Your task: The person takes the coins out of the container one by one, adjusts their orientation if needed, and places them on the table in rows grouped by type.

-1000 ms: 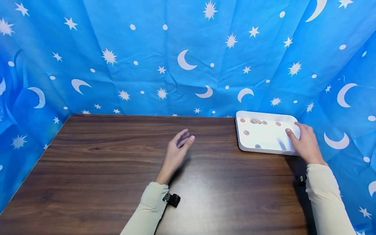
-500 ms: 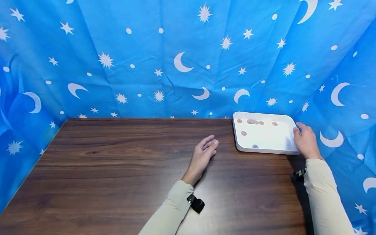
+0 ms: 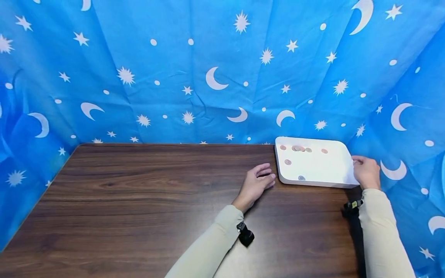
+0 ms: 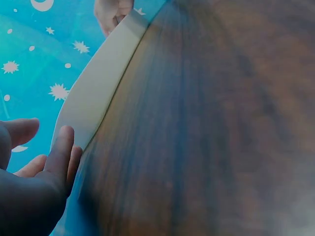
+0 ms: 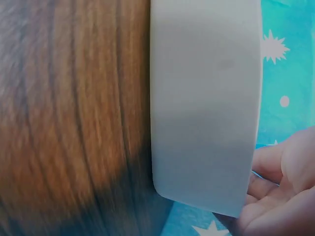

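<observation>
Several coins visible head view only; wrists: tray wall.

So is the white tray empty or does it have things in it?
Not empty: the white tray holds several coins, most near its far edge, one near the front. The right hand grips its right edge.

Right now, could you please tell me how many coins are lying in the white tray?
6 small round coins seem to lie in the white rectangular plastic tray: four along the far wall, two overlapping; one left-centre; one near front. Overlapping ones may hide more.
</observation>
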